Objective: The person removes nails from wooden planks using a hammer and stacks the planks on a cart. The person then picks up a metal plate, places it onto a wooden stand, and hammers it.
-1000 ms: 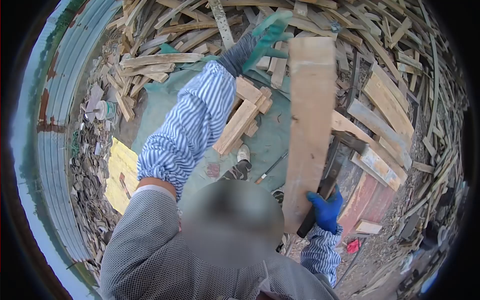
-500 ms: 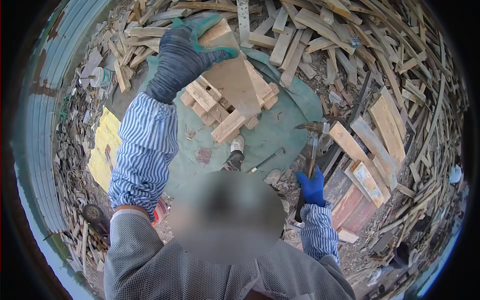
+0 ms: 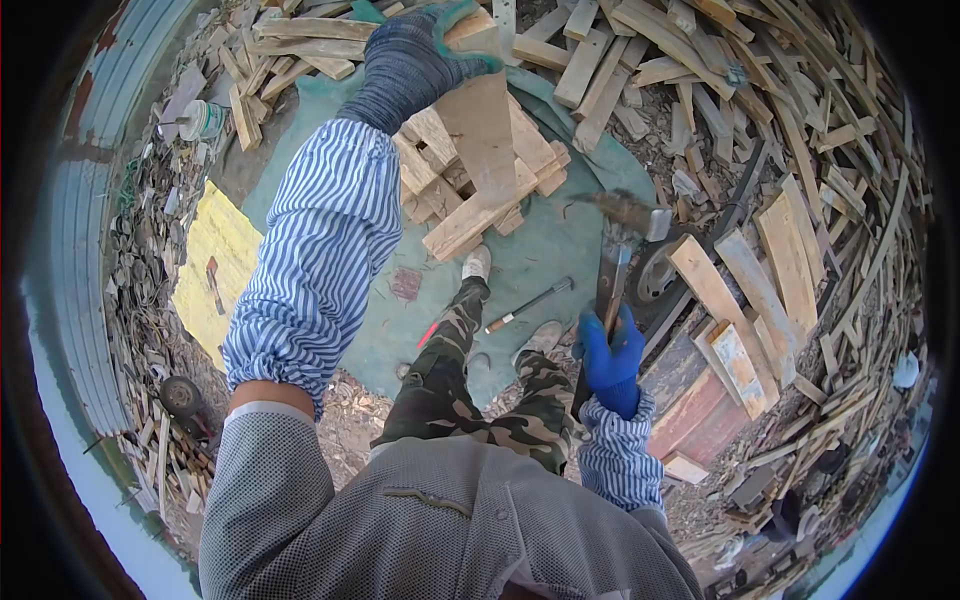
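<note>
My left hand (image 3: 425,65), in a dark grey glove with green fingertips, is closed around the upper end of a wooden board (image 3: 482,135). The board stands tilted over a stack of short wood blocks (image 3: 425,150), its lower end against a pale wood piece (image 3: 465,225) at the stack's front. In a blue glove, my right hand (image 3: 612,362) grips the handle of a claw hammer (image 3: 632,215). The hammer is held head up, apart from the board and to its right.
A green sheet (image 3: 420,310) covers the ground, with a long-handled tool (image 3: 528,305) lying on it near my feet. Loose planks (image 3: 690,60) are heaped behind and at right. A wheel (image 3: 655,272), a yellow board (image 3: 212,270) and a white bucket (image 3: 203,120) lie around.
My left hand and the board have shifted right and farther up in view. The hammer has tilted slightly and come a little lower and left at my right hand. My legs are now visible.
</note>
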Demonstrator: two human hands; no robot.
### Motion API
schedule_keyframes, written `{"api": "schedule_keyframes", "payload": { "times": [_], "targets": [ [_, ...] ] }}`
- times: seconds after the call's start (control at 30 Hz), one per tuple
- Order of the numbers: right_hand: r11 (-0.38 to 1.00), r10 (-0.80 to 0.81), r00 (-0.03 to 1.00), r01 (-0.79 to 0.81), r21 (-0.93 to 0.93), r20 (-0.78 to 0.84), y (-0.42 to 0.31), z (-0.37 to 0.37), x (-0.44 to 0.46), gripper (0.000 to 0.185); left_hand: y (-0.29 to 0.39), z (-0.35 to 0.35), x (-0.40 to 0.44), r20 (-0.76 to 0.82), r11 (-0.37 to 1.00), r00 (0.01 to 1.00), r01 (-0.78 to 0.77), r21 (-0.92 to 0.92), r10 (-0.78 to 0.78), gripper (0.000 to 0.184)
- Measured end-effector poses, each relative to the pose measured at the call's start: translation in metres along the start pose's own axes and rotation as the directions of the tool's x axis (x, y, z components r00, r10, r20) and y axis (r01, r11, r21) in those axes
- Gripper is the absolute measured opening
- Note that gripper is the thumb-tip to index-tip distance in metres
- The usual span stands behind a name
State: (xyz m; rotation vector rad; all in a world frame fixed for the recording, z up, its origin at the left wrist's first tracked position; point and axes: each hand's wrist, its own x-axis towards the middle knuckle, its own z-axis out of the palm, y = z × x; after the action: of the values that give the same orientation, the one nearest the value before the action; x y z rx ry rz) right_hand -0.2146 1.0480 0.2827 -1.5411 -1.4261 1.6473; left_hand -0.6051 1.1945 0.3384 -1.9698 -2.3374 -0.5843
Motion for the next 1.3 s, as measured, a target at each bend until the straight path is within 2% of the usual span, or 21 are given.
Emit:
{"api": "schedule_keyframes", "payload": {
  "times": [0.1, 0.17, 0.2, 0.23, 0.3, 0.33, 0.37, 0.43, 0.5, 0.53, 0.6, 0.63, 0.73, 0.83, 0.87, 0.93, 1.03, 1.07, 1.17, 1.2, 1.3],
  "targets": [
    [0.971, -0.237, 0.971, 0.237, 0.010, -0.015, -0.025, 0.029, 0.038, 0.018, 0.008, -0.018, 0.007, 0.045, 0.993, 0.998, 0.048, -0.110, -0.044, 0.079],
    [0.944, -0.330, 0.944, 0.330, 0.000, -0.014, -0.028, 0.053, 0.069, 0.019, 0.003, -0.015, 0.010, 0.003, 0.998, 1.000, -0.007, -0.069, 0.008, 0.079],
    [0.928, -0.330, 0.943, 0.332, -0.167, 0.042, -0.013, 0.064, 0.092, 0.022, 0.003, -0.013, 0.012, -0.017, 0.998, 0.999, -0.037, -0.052, 0.036, 0.079],
    [0.884, -0.318, 0.943, 0.331, -0.329, 0.095, 0.016, 0.076, 0.116, 0.026, 0.003, -0.013, 0.013, 0.010, 0.998, 1.000, -0.007, -0.069, 0.007, 0.079],
    [0.744, -0.044, 0.968, 0.198, -0.639, 0.248, 0.081, 0.084, 0.158, 0.036, 0.004, -0.014, 0.015, 0.065, 0.993, 0.997, 0.056, -0.099, -0.050, 0.079],
    [0.714, 0.041, 0.961, 0.163, -0.681, 0.273, 0.127, 0.078, 0.161, 0.040, 0.002, -0.015, 0.019, 0.086, 0.996, 0.996, 0.021, -0.081, -0.014, 0.080],
    [0.676, 0.121, 0.946, 0.145, -0.723, 0.302, 0.162, 0.071, 0.158, 0.044, 0.004, -0.021, 0.021, 0.208, 0.988, 0.970, 0.139, -0.069, -0.122, 0.080],
    [0.755, -0.036, 0.958, 0.214, -0.620, 0.286, 0.186, 0.058, 0.129, 0.044, -0.019, -0.002, 0.022, 0.039, 0.998, 0.999, 0.002, -0.069, 0.001, 0.078],
    [0.886, 0.189, 0.962, -0.079, -0.458, 0.199, 0.119, 0.060, 0.096, 0.037, -0.015, -0.016, 0.027, 0.146, 0.976, 0.983, 0.139, -0.168, -0.115, 0.074],
    [0.916, 0.199, 0.961, -0.113, -0.385, 0.192, 0.052, 0.068, 0.096, 0.034, -0.014, -0.014, 0.026, 0.111, 0.977, 0.989, 0.115, -0.178, -0.096, 0.070],
    [0.958, -0.004, 0.988, 0.047, -0.282, 0.151, -0.015, 0.077, 0.101, 0.032, -0.017, -0.004, 0.025, -0.041, 0.988, 0.999, -0.016, -0.152, 0.010, 0.068],
    [0.966, -0.096, 0.988, 0.122, -0.226, 0.121, -0.027, 0.082, 0.104, 0.031, -0.018, 0.000, 0.024, -0.106, 0.988, 0.992, -0.083, -0.130, 0.069, 0.066],
    [0.831, -0.373, 0.925, 0.370, -0.416, 0.078, 0.003, 0.096, 0.134, 0.025, -0.012, -0.007, 0.019, -0.011, 0.988, 1.000, -0.002, -0.155, 0.000, 0.066],
    [0.831, -0.176, 0.972, 0.233, -0.505, 0.157, 0.043, 0.086, 0.162, 0.025, -0.011, -0.023, 0.018, 0.146, 0.975, 0.983, 0.134, -0.176, -0.109, 0.066],
    [0.897, -0.042, 0.985, 0.112, -0.427, 0.170, 0.016, 0.085, 0.159, 0.025, -0.020, -0.028, 0.022, 0.102, 0.974, 0.986, 0.145, -0.174, -0.129, 0.066],
    [0.911, -0.067, 0.983, 0.130, -0.393, 0.169, -0.017, 0.074, 0.138, 0.027, -0.025, -0.020, 0.015, 0.102, 0.963, 0.983, 0.169, -0.208, -0.150, 0.066],
    [0.939, -0.222, 0.963, 0.253, -0.233, 0.149, -0.061, 0.074, 0.136, 0.028, -0.026, -0.013, 0.018, -0.040, 0.990, 0.999, 0.027, -0.136, -0.033, 0.065],
    [0.947, -0.254, 0.959, 0.274, -0.169, 0.129, -0.064, 0.073, 0.126, 0.029, -0.022, -0.017, 0.020, 0.082, 0.982, 0.993, 0.096, -0.165, -0.084, 0.063],
    [0.772, -0.359, 0.916, 0.399, -0.495, 0.178, 0.004, 0.080, 0.148, 0.027, -0.014, -0.013, 0.024, 0.058, 0.977, 0.997, 0.063, -0.204, -0.052, 0.061],
    [0.600, -0.217, 0.945, 0.328, -0.730, 0.246, 0.033, 0.080, 0.161, 0.027, -0.011, -0.014, 0.023, 0.075, 0.974, 0.996, 0.061, -0.218, -0.045, 0.060],
    [0.750, -0.141, 0.946, 0.294, -0.593, 0.290, 0.050, 0.072, 0.163, 0.030, -0.012, -0.018, 0.021, 0.106, 0.971, 0.994, 0.054, -0.233, -0.030, 0.057]
  ]
}}
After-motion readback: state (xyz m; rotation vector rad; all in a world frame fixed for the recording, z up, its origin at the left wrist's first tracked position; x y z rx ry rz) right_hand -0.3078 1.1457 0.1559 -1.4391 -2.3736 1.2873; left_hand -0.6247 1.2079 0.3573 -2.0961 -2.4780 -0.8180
